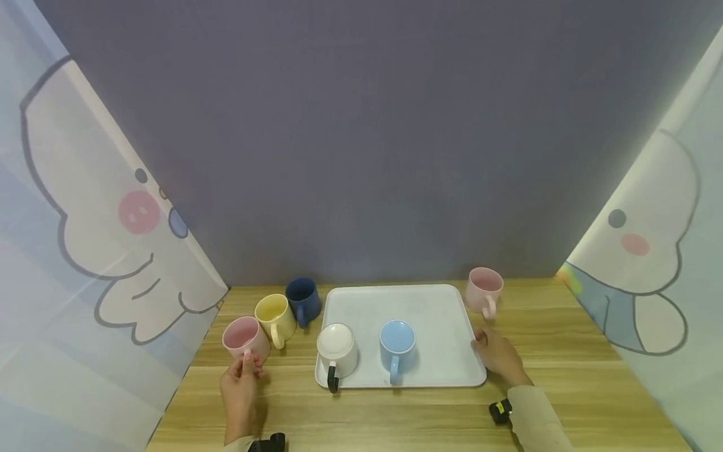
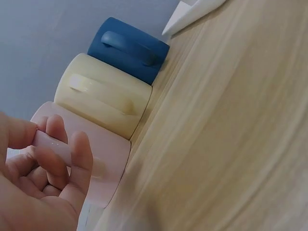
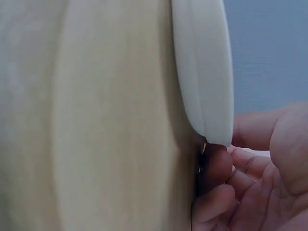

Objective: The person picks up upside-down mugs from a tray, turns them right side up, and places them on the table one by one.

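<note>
At the table's left, my left hand [image 1: 240, 386] grips the handle of a pink mug [image 1: 246, 336], thumb and fingers closed about it in the left wrist view. A yellow mug [image 2: 103, 94] stands right beside that mug, with a dark blue mug [image 2: 127, 50] behind it. My right hand [image 1: 499, 358] holds the right edge of a white tray [image 1: 437, 358], fingers under the rim and thumb against it in the right wrist view. On the tray are a white mug [image 1: 341, 358] with a black handle and a light blue mug [image 1: 397, 351].
A second pink mug [image 1: 484, 292] stands just off the tray's back right corner, its handle facing me. Behind the wooden table [image 1: 395, 420] rises a grey wall [image 1: 373, 157]. Cloths with cartoon figures hang on both sides.
</note>
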